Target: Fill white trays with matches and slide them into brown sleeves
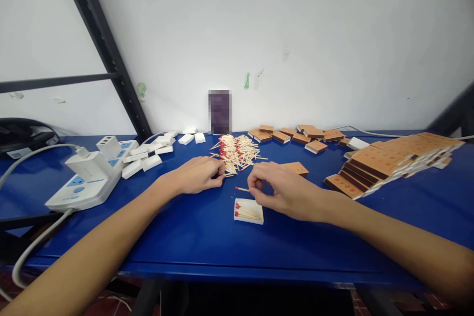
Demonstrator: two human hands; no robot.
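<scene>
A heap of red-tipped matches (236, 152) lies mid-table on the blue table (192, 237). My left hand (200, 175) rests at the heap's near left edge, fingers curled and pinching at matches there. My right hand (281, 191) pinches a single match (242, 189) just above a small white tray (249, 211) that holds a few matches. A brown matchbox sleeve (296, 168) lies right behind my right hand.
Empty white trays (148, 157) lie scattered at the left by a white power strip (87, 180) with plugged-in chargers and cables. Brown sleeves (296, 134) sit at the back; stacked rows of them (392, 160) fill the right. A dark blurred object (219, 111) leans on the wall.
</scene>
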